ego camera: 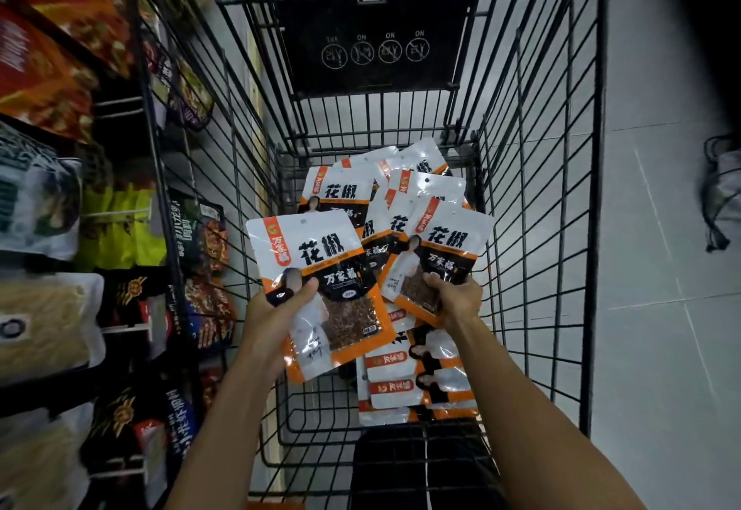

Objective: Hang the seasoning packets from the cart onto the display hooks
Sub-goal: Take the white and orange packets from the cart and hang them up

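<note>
I look down into a black wire shopping cart. My left hand grips one white-and-orange seasoning packet by its lower left, thumb across the front, held above the cart floor. My right hand holds a second packet by its bottom edge, just right of the first. Below them several more packets lie loose in the cart, with a further pile toward its far end.
The display rack stands along the left, hung with other packaged goods on hooks, close against the cart's side. A black child-seat flap closes the cart's far end. Pale floor tiles lie to the right.
</note>
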`<state>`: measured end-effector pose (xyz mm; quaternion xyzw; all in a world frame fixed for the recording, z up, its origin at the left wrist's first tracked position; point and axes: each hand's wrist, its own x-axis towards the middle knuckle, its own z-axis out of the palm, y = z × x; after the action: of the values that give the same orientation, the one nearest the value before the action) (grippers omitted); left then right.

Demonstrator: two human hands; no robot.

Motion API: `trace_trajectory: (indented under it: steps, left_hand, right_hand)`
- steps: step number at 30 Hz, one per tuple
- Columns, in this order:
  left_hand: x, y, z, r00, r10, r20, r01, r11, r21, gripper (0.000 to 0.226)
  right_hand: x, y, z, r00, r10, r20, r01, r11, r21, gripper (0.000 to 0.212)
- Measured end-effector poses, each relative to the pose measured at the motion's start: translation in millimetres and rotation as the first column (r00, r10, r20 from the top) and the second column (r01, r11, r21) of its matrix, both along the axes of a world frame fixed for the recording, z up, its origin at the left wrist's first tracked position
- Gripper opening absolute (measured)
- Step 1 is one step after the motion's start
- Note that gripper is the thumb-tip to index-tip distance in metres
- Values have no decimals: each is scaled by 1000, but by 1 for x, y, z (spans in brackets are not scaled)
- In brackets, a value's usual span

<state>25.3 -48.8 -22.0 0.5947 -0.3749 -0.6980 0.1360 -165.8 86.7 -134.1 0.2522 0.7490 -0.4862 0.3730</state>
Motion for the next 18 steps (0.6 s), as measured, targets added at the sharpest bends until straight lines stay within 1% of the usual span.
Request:
trace_trajectory:
  steps: [2,6,9,11,13,16,18]
  left_hand:
    - [2,1,5,1000,12,-14,-12,1000,-9,22]
    - [8,3,24,1000,20,1,-20,999,-40,20]
    - [16,7,49,1000,22,-14,-23,994,-110,24]
    - [21,13,74,999,31,-10,-32,986,-162,33]
    - [28,21,98,999,40,10,-37,975,-220,46]
    - [42,39,134,997,77,29,-64,949,-309,67]
    - [54,57,159,990,138,22,-120,923,-364,75]
  right_hand:
    - [1,2,9,1000,-4,15,5,997,-71,40]
    - [3,7,36,991,118,-67,-121,991,-52,37]
    - [3,10,70,977,190,-97,-200,973,-115,26]
    - [4,10,99,963,234,-130,-257,944,-209,25]
    - [6,12,131,942,284,-179,-326,902,-283,18]
    - [11,20,177,885,391,-255,-460,823,-333,14]
    - [14,30,207,826,465,-318,-558,754,-348,13]
